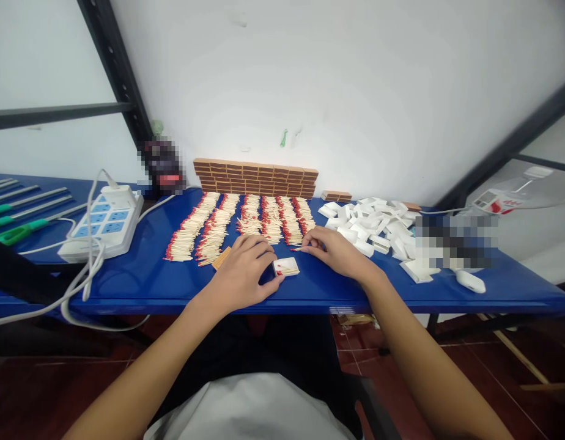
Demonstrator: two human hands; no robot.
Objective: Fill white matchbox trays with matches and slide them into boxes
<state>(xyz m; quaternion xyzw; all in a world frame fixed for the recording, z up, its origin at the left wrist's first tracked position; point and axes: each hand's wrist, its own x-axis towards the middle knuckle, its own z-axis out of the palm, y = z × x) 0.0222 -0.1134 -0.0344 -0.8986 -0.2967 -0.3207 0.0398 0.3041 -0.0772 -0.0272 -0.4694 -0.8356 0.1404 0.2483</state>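
Steadying small white tray [287, 266] w/ L hand [246, 266], pinching a match [297, 249] in R hand [329, 249].
Head cam: L palm down, fingers curved, thumb + index clamped on tray's L end; tray sits on blue table [328, 290] nr front edge, matches inside. R fingers bent, thumb + index tips tog. on match, just past tray. Far R, bottle label [499, 203] has red lettering, too blurred to read.

Matches [290, 270] in tray [285, 263]; matchstick rows [271, 221] behind, matchbox stack [257, 178] beyond; tray heap [378, 223] right; power strip [101, 220] left.
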